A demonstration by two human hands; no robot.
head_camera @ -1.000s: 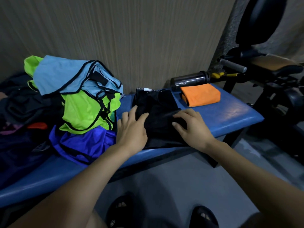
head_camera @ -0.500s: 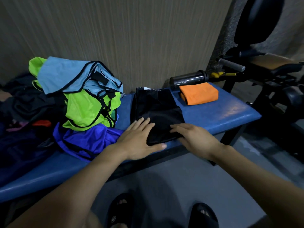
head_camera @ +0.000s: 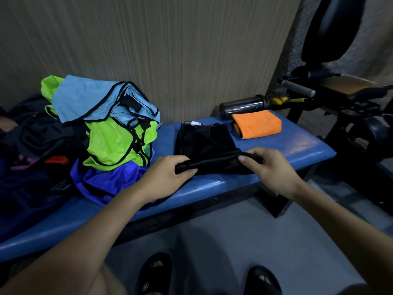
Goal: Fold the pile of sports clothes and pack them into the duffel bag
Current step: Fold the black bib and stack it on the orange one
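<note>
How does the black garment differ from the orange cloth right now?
The black garment is gripped at its near edge by the left hand and right hand, mid-fold; the orange cloth lies untouched, already folded. The black one is larger and nearer. Both sit on the blue bench.

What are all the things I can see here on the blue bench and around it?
black folded garment: 1, black, bench middle, near edge pinched by both hands
pile of mesh sports bibs: several, light blue, neon green, royal blue, left of it
folded orange towel: 1, orange, bench right
dark clear bottle: 1, lying behind towel
blue padded bench: 1, blue
dark clothes heap: far left
black gym machine: 1, right
black sandals: 2, floor
left hand: 1
right hand: 1
</note>
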